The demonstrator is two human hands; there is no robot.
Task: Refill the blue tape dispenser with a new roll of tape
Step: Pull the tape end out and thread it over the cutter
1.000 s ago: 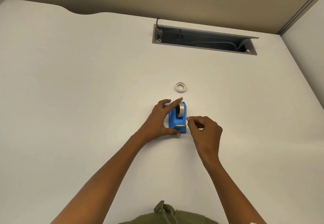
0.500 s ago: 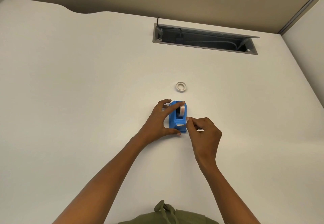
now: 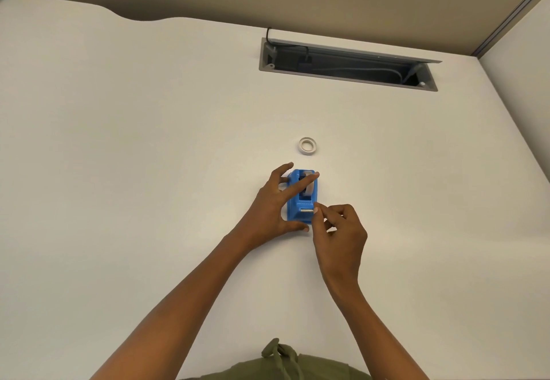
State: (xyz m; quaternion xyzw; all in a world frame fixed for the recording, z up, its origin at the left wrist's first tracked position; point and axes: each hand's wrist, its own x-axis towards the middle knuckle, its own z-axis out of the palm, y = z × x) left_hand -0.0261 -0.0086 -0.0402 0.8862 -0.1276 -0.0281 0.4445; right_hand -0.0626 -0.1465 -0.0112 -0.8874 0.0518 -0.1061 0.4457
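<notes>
The blue dispenser (image 3: 301,201) stands on the white desk (image 3: 119,171), near its middle, with its cutter end toward the person. A roll (image 3: 309,187) of pale tape sits upright in its well. No brand, label or writing can be read on the dispenser or the roll.

The left hand (image 3: 272,205) holds the dispenser from its left side: the thumb lies against the near base, the index finger reaches across the top and touches the roll, and the other fingers are spread loosely beyond the far end. The right hand (image 3: 339,231) is just beside the cutter end, its thumb and index fingertip pinched together at the metal blade; whether a tape end is between them is too small to tell. The rest of its fingers are curled in.

A bare ring (image 3: 307,145), a white core lying flat, rests on the desk just beyond the dispenser, apart from it. Further back an open cable tray (image 3: 348,65) is set into the desk, with dark cables inside
</notes>
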